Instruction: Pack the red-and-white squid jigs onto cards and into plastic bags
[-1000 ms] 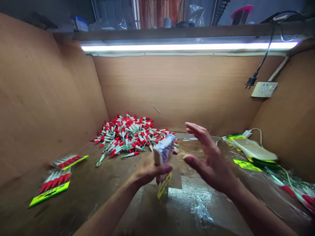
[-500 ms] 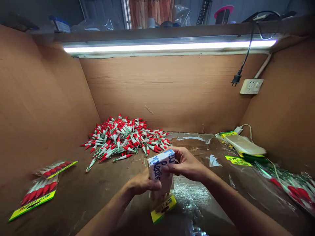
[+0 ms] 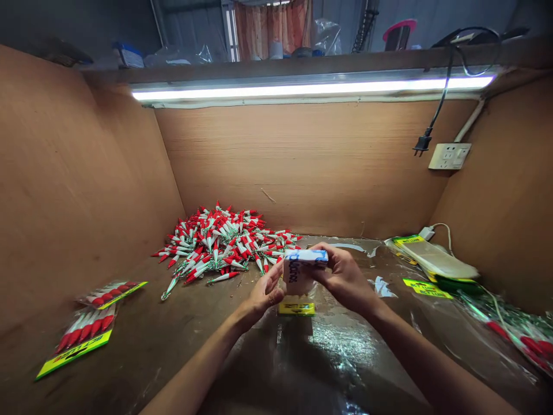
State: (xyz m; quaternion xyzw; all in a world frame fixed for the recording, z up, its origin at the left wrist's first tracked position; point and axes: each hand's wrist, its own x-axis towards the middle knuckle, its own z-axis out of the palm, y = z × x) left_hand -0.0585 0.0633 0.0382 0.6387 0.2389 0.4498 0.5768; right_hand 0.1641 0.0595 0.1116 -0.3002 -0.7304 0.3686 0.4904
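A small white box (image 3: 298,276) with blue handwriting is held upright in front of me, its top face tilted into view. My right hand (image 3: 345,279) grips its right side, thumb on the front and fingers behind. At the left edge, my left hand (image 3: 265,291) has its thumb and fingers curled against the box; part of its fingers is hidden behind. Directly below the box shows a yellow header card (image 3: 296,309) with dark print. Whether a clear bag joins card and box I cannot tell.
Red-and-white lures (image 3: 228,239) with green tinsel lie heaped at the back left. Packed lures (image 3: 84,328) with yellow cards lie at left. Empty carded bags (image 3: 440,259), a loose yellow card (image 3: 427,288) and more lures (image 3: 531,343) are at right. A black plug (image 3: 422,144) hangs above.
The box and both hands have moved up and slightly right, and the box has tipped so its top shows. My left thumb has slid from its front to its left edge.
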